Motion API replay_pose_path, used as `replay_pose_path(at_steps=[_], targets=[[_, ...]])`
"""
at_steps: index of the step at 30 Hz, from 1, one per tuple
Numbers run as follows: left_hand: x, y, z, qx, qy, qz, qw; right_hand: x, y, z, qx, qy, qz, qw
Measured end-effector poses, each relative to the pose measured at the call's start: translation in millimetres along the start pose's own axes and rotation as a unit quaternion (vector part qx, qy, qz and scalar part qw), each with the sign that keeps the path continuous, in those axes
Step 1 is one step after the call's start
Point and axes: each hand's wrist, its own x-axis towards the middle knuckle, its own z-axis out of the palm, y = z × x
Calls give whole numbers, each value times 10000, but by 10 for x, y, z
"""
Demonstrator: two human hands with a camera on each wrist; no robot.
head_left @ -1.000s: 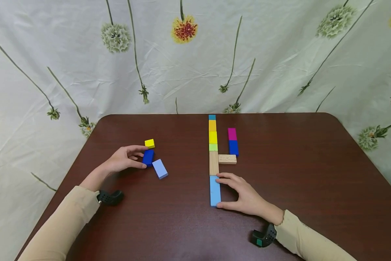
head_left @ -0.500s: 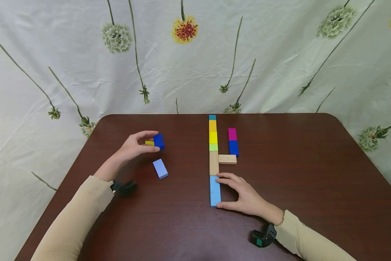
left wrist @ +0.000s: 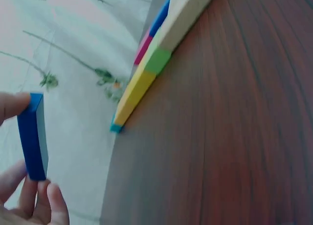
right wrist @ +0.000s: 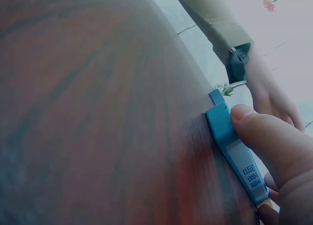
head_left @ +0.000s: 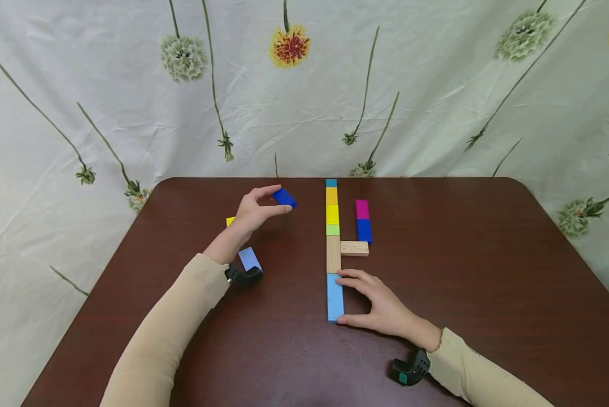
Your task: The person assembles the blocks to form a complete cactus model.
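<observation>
Between thumb and fingers my left hand (head_left: 256, 212) pinches a dark blue block (head_left: 285, 198), raised above the far part of the table. In the left wrist view the dark blue block (left wrist: 33, 142) stands out against the cloth, gripped at its two ends. My right hand (head_left: 383, 305) holds a long light blue block (head_left: 335, 299) at the near end of a straight row, thumb at its near end and fingers at its far end. That light blue block (right wrist: 230, 132) shows a label with printed characters in the right wrist view.
The row continues with a wooden block (head_left: 333, 254), a green block (head_left: 332, 230), and yellow, orange and teal ones. Another wooden block (head_left: 354, 249) juts right, near a blue (head_left: 364, 230) and a magenta block (head_left: 362, 209). A pale blue block (head_left: 249, 258) and a partly hidden yellow block (head_left: 230, 221) lie left.
My left hand has picked up the dark blue block from beside the pale blue one and carried it up and right, past the yellow block. The right hand has stayed still.
</observation>
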Motion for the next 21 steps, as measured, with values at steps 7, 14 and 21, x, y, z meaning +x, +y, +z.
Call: replay_pose_path(at_steps=[7, 14, 21], targets=[[126, 9, 351, -185, 516, -212, 9983, 3, 14, 6, -48, 13, -30, 10000], [198, -90, 587, -45, 855, -352, 9957, 3, 8, -1, -35, 11, -23, 10000], [201, -170, 758, 445, 1230, -501, 9901, 0, 6, 3, -17, -13, -16, 10000]])
